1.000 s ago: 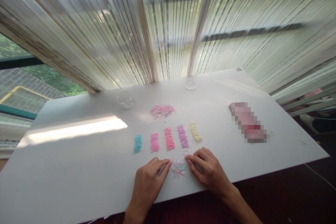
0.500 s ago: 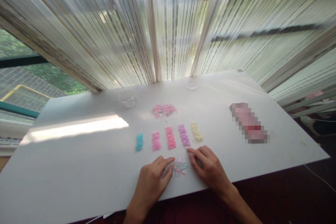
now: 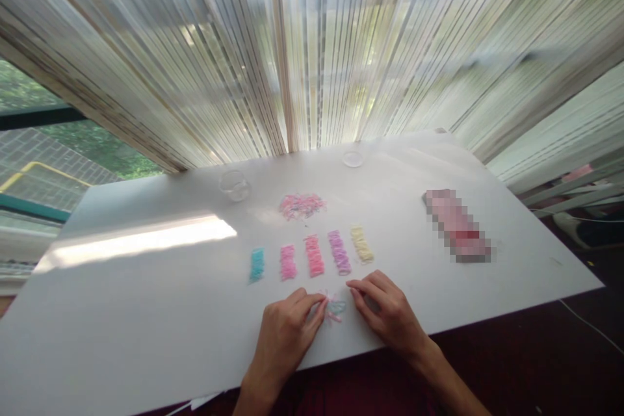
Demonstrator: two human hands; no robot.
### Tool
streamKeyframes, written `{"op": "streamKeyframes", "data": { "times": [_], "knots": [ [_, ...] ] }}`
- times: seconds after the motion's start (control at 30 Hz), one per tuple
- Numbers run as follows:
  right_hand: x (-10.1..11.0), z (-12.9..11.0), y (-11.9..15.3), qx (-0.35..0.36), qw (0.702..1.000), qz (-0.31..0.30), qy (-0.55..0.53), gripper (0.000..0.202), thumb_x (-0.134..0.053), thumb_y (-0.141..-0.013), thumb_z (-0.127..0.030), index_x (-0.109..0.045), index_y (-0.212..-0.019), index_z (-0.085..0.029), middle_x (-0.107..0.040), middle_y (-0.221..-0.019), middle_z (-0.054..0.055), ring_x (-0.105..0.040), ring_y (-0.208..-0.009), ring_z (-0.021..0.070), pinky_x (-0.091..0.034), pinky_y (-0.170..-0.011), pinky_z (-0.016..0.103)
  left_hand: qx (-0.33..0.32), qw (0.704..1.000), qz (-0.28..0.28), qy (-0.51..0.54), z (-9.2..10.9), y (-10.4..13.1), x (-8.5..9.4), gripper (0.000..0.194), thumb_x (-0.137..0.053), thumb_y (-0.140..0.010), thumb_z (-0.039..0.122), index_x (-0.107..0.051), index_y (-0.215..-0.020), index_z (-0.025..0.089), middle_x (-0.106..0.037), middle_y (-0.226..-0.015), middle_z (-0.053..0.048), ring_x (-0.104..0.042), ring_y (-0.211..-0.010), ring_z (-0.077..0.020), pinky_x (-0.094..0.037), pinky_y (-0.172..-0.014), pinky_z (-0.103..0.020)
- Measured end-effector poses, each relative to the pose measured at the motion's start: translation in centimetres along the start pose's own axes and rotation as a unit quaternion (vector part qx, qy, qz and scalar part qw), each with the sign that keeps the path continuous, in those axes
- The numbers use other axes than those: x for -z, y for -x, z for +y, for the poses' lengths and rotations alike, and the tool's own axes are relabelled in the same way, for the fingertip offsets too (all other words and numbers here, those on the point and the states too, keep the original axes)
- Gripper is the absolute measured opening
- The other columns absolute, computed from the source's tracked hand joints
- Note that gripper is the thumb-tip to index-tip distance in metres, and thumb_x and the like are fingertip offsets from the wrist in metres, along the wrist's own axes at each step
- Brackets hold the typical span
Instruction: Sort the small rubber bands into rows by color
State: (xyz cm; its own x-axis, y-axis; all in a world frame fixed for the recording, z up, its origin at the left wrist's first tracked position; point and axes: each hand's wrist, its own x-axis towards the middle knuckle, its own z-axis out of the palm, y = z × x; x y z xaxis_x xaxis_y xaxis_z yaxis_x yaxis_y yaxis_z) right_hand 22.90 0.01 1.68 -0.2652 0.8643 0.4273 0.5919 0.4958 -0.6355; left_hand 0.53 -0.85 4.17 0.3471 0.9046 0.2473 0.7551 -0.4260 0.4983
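Observation:
My left hand (image 3: 292,328) is at the right edge of its reach, thumb and forefinger pinched on a small pink elastic band at the side of a loose little heap of pink and pale blue bands (image 3: 336,307). My right hand (image 3: 387,309) hovers to the right of that heap, just below the purple column, its thumb and forefinger tips slightly apart with nothing visible between them. Beyond the hands, elastic bands lie in separate columns: blue (image 3: 256,264), pink (image 3: 288,262), coral (image 3: 314,255), purple (image 3: 339,252) and yellow (image 3: 361,244).
A larger mixed pile of bands (image 3: 302,206) lies behind the columns. Near the table's far edge stand a clear round container (image 3: 234,186) and a clear round lid (image 3: 352,159). A pixelated pink object (image 3: 457,226) lies right on the white table (image 3: 146,312). Striped curtains (image 3: 312,45) hang behind.
My left thumb and forefinger have closed together at the small heap. My right fingertips have come away slightly from the purple column's near end. The view has shifted a little.

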Motion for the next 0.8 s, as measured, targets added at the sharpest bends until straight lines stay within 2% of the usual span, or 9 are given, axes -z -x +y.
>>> {"op": "streamKeyframes", "data": {
  "times": [0.13, 0.3, 0.43, 0.67, 0.8],
  "knots": [
    [0.02, 0.02, -0.10, 0.000, 1.000, -0.005, -0.002, 0.018, -0.055, -0.102, -0.017, -0.072, -0.106, -0.022, -0.067, -0.079, 0.004, -0.065, -0.074, 0.0193, -0.057, -0.067, 0.032, 0.014, 1.000, 0.003, -0.007, -0.04, 0.05, -0.21, 0.021, -0.061, -0.100, 0.036, -0.077, -0.099, 0.022, -0.071, -0.071, 0.001, -0.066, -0.055, -0.0135, -0.047, -0.054, -0.024],
    [0.01, 0.07, -0.05, 0.002, 1.000, -0.005, -0.005, 0.017, -0.055, -0.102, -0.016, -0.071, -0.106, -0.021, -0.067, -0.080, 0.004, -0.065, -0.075, 0.0193, -0.057, -0.067, 0.032, 0.014, 0.999, -0.022, -0.020, 0.13, -0.02, -0.85, 0.010, -0.068, -0.095, 0.026, -0.078, -0.094, 0.023, -0.073, -0.073, 0.002, -0.067, -0.056, -0.0142, -0.047, -0.054, -0.024],
    [-0.01, 0.09, 0.00, 0.004, 1.000, -0.002, -0.005, 0.017, -0.055, -0.102, -0.017, -0.071, -0.106, -0.021, -0.067, -0.080, 0.004, -0.065, -0.074, 0.0193, -0.056, -0.067, 0.032, 0.023, 0.999, -0.033, -0.022, 0.01, -0.08, -0.76, 0.012, -0.066, -0.094, 0.021, -0.078, -0.093, 0.025, -0.073, -0.073, 0.002, -0.068, -0.059, -0.0142, -0.047, -0.055, -0.023],
    [-0.01, 0.11, 0.04, -0.001, 1.000, -0.010, -0.005, 0.017, -0.054, -0.102, -0.017, -0.070, -0.106, -0.021, -0.067, -0.080, 0.004, -0.065, -0.075, 0.0197, -0.056, -0.068, 0.033, 0.036, 0.999, -0.026, -0.006, -0.16, 0.08, -0.27, 0.018, -0.061, -0.097, 0.024, -0.077, -0.090, 0.024, -0.070, -0.068, 0.002, -0.065, -0.055, -0.0128, -0.045, -0.054, -0.023],
    [-0.14, -0.35, -0.15, -0.001, 0.999, -0.031, -0.023, 0.017, -0.056, -0.101, -0.016, -0.070, -0.108, -0.022, -0.068, -0.084, 0.004, -0.066, -0.078, 0.0200, -0.057, -0.069, 0.033, 0.040, 0.999, -0.025, -0.017, -0.16, 0.06, -0.14, 0.016, -0.062, -0.096, 0.027, -0.077, -0.097, 0.024, -0.069, -0.068, 0.002, -0.065, -0.056, -0.0132, -0.046, -0.054, -0.023]
  ]
}}
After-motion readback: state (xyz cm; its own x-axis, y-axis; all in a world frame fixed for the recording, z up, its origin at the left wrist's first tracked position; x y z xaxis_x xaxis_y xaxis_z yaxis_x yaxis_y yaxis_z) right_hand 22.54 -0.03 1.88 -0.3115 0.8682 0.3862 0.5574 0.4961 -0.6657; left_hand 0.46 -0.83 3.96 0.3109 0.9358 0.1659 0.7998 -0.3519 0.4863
